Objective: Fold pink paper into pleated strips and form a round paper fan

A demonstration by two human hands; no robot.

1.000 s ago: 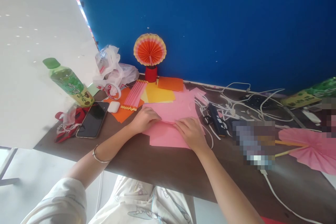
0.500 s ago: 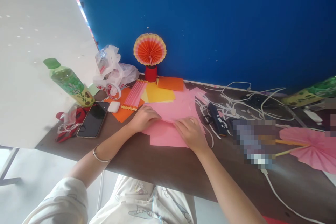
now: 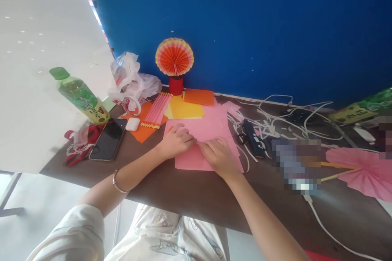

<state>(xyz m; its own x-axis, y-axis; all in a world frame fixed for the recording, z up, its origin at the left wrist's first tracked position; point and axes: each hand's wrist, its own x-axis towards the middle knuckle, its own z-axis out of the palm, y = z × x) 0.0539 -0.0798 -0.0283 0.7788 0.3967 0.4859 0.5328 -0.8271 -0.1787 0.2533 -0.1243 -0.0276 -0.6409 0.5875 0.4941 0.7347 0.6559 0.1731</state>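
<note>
here on the left stands a tilted-looking clear plastic bottle with a green cap [image 3: 82,96], its green-and-yellow label carrying white and dark characters, too blurred to read for certain. red lettering shows by the crumpled white plastic bag [image 3: 134,77] and the white-rimmed ring [image 3: 139,107], too small to make out.

now to the middle: the flat pink paper sheets [image 3: 196,164] lie right under both hands, spreading out in front of and beyond the fingers. the left hand [image 3: 177,142] has its fingers curled, the right hand [image 3: 219,153] comes in from the other side, and their fingertips meet over the pink; whether they pinch a fold or simply press down, i cannot tell.

all this on a dark brown tabletop [image 3: 171,189], backed by a deep blue wall [image 3: 245,28]. against it, an orange, pink and yellow round pleated paper fan [image 3: 174,57] rises above a red cylinder [image 3: 176,85]. tangled white cables [image 3: 271,128] sprawl to the right, a black-screened phone [image 3: 108,138] lies left.
</note>
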